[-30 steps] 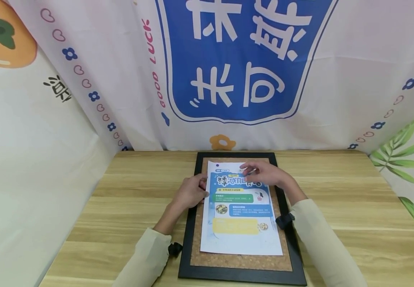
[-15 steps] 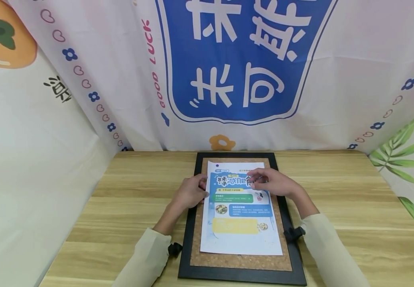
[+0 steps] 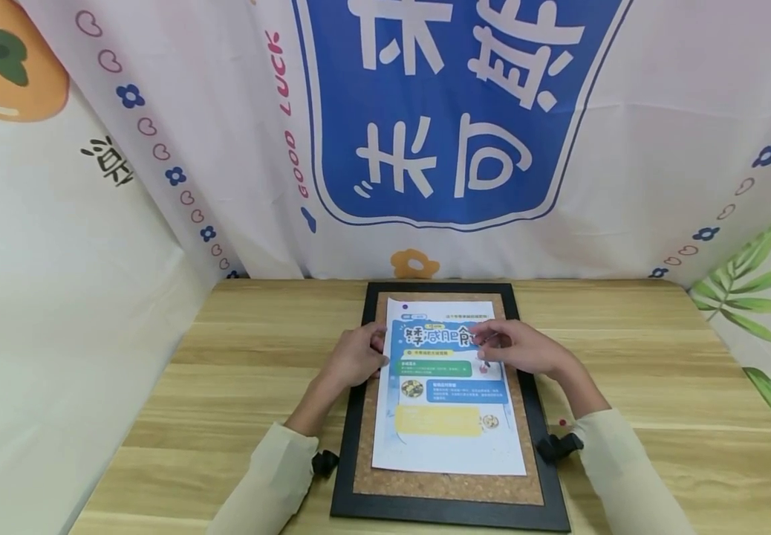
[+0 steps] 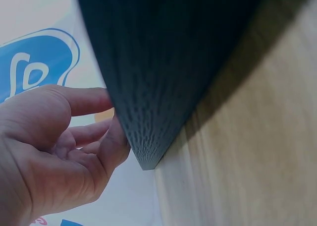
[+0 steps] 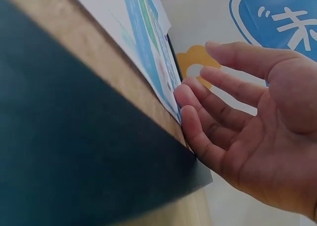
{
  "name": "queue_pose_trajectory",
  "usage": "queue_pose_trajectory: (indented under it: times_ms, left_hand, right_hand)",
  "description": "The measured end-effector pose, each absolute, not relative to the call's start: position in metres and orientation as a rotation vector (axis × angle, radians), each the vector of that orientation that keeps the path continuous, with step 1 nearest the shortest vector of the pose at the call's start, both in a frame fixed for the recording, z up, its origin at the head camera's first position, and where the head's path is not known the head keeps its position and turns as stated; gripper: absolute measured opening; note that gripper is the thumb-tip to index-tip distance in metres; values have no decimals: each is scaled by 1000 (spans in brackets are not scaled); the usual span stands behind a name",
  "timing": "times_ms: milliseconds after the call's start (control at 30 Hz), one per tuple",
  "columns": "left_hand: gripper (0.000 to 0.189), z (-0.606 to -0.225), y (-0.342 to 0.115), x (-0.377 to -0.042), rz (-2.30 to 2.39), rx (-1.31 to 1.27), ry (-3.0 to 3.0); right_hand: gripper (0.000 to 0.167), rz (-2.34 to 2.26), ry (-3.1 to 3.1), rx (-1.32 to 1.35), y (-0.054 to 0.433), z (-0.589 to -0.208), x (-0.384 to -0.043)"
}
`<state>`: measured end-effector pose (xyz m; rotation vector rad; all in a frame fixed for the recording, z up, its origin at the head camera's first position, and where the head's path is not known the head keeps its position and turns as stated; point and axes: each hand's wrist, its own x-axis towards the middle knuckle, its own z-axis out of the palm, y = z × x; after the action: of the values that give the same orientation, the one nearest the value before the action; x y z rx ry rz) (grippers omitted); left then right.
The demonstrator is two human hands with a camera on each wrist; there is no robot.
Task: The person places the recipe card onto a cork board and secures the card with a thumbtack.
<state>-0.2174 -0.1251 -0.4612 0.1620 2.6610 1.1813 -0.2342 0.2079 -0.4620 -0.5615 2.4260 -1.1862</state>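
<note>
A printed sheet (image 3: 449, 453) with blue, green and yellow blocks lies on a cork board (image 3: 452, 487) in a black frame (image 3: 449, 511). One small purple pushpin (image 3: 405, 306) sits at the sheet's upper left corner. At the sheet's left edge my left hand (image 3: 356, 355) rests, thumb and fingers apart. In the left wrist view the frame's side hides those fingertips. Over the upper right part of the sheet is my right hand (image 3: 519, 348), its fingers loosely bent. The right wrist view shows them spread near the paper's edge, with nothing gripped.
A small red dot-like piece (image 3: 562, 423) lies on the wooden table (image 3: 659, 386) to the right of the frame. A white printed curtain (image 3: 258, 223) hangs behind the table's back edge. Dark straps with small devices sit at both wrists.
My right hand has slid right and slightly toward me, uncovering more of the sheet's heading. The red piece beside the frame has come into sight. My left hand stays in place.
</note>
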Motion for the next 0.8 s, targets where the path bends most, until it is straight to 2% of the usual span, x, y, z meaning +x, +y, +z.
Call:
queue_pose_trajectory:
  times_ms: [500,800]
  left_hand:
    - [54,-461,-125,-216,1186,201,2663]
    - [54,-460,-125,-216,1201,181,2655]
  right_hand:
    - [42,-1220,2442,-608,230,-464,-207]
    - [38,-1242,2472,-543,244,-464,-196]
